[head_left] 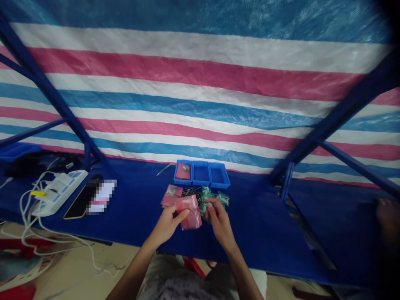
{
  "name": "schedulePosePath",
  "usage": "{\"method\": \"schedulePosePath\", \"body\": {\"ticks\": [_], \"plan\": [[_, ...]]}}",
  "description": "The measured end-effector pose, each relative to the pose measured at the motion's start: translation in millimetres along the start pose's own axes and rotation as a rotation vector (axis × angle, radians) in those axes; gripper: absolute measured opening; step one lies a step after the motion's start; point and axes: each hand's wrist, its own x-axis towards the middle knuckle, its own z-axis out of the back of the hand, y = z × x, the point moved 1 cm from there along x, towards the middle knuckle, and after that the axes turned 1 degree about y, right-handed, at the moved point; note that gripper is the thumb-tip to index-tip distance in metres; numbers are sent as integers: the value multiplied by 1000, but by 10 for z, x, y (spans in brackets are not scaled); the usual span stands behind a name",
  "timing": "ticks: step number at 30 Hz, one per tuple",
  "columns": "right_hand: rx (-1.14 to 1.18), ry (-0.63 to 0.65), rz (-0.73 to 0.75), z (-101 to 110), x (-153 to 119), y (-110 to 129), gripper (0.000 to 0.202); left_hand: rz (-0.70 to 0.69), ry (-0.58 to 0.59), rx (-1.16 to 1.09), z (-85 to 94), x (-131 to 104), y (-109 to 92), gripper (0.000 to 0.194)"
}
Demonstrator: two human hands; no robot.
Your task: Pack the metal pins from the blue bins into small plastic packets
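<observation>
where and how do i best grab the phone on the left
I'd pinch the long edges of the phone near the end closest to the person, coming down from above: it lies flat and slim, that end looks uncovered, and the power strip sits along its left side.

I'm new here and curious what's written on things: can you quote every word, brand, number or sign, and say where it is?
No text can be read.
Pink packets and green packets: any print is too small.
Power strip and yellow tag: too small and blurred.
Patch beside the phone: pixelated, unreadable.
</observation>
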Motion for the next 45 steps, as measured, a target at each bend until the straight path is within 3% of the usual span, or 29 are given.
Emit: {"method": "schedulePosePath", "body": {"ticks": [3,6,9,11,13,15,16,17,20,23,26,28,30,34,37,39,40,43,44,45], "plan": [[-212,-22,243,37,-70,11,29,177,33,-257,-119,-10,90,56],[-351,99,401,43,-136,70,36,259,123,-457,-214,-31,82,59],[-371,208,428,74,-133,135,26,301,232,-421,-214,-49,28,64],[-307,201,356,102,-94,157,17,289,272,-232,-158,-63,5,72],[-160,169,228,114,-48,150,18,179,152,41,-75,-76,-8,68],[27,169,107,96,-16,122,27,-12,-56,285,-2,-97,-31,44],[112,176,55,77,-8,104,32,-107,-125,369,19,-110,-48,32],[178,183,5,55,-6,85,35,-191,-151,426,29,-122,-66,32],[291,197,-160,-9,-23,35,39,-385,-63,517,16,-148,-130,60],[322,226,-288,-44,-31,3,42,-464,20,503,-11,-147,-165,43],[233,145,-238,-30,-10,-10,43,-290,-42,282,-27,-119,-118,19],[122,45,-78,-4,-14,7,39,-78,-124,75,-46,-109,-55,40],[-6,18,101,14,-56,55,37,110,-126,-140,-88,-124,-6,55],[-207,179,330,19,-176,196,42,317,87,-500,-189,-208,-15,54],[-245,248,347,22,-180,225,17,365,236,-432,-173,-244,-37,69],[-171,212,248,21,-140,171,19,323,240,-210,-109,-240,-20,81],[-97,186,183,14,-118,129,23,266,174,-75,-68,-234,-6,80],[184,151,-4,-37,-93,6,36,-11,-106,246,12,-240,19,44],[260,140,-66,-59,-101,-23,40,-106,-136,303,9,-254,17,35],[315,123,-127,-80,-117,-44,44,-192,-124,340,-8,-271,11,41]]}}
